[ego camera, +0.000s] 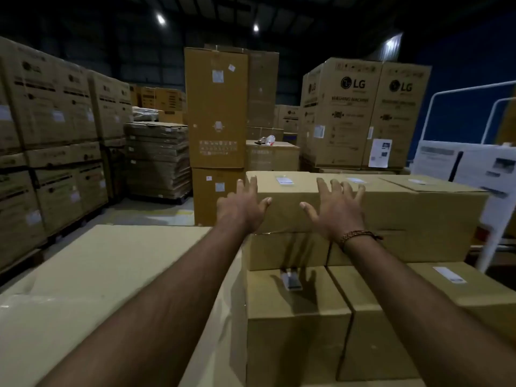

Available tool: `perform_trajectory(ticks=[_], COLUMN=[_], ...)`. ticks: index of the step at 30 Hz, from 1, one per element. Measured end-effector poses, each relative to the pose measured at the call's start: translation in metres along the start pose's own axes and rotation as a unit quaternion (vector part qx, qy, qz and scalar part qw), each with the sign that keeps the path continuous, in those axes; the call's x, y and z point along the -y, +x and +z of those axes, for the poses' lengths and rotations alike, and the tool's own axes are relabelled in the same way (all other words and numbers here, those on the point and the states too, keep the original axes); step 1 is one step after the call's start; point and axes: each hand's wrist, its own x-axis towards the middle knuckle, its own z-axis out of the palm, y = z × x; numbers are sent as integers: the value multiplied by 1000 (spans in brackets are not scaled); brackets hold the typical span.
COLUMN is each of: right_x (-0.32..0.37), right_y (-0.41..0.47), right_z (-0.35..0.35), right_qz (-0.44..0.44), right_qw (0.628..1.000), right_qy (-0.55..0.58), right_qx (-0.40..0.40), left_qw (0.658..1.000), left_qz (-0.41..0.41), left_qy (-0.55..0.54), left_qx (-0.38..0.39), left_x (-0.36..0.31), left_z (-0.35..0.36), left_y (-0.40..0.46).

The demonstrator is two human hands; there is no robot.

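I see the top carton (284, 213) dead ahead atop the stack (293, 317), long axis left to right, my left hand (240, 208) at its left corner, right hand (335, 210) mid-face, both hands splayed, gripping nothing.

Two ceiling lamps (161, 19) glowing under a dark roof (307, 12), tall LG cartons (365, 113) standing before a blue wall (460, 79), flattened cardboard pile (157, 160) sitting on a pale concrete floor (150, 210), white tube frame (446, 92) standing at right.
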Motion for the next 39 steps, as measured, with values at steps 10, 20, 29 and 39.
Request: perform_trajectory(ticks=[10, 20, 29, 39], right_x=[-23, -23, -26, -3], right_y=[45, 33, 39, 14], right_z=[36, 62, 42, -7], right_qz=[-10, 10, 170, 226], right_qw=[996, 971, 869, 790], right_qy=[4, 238, 457, 565], right_qx=[88, -37, -83, -73], left_qw=[999, 971, 919, 815], left_qz=[-23, -74, -184, -276], left_qy=[-18, -170, -329, -497], left_qx=[-43, -152, -118, -110], left_x=[-21, -33, -34, -15], left_z=[31, 38, 16, -33], left_y=[31, 23, 15, -10])
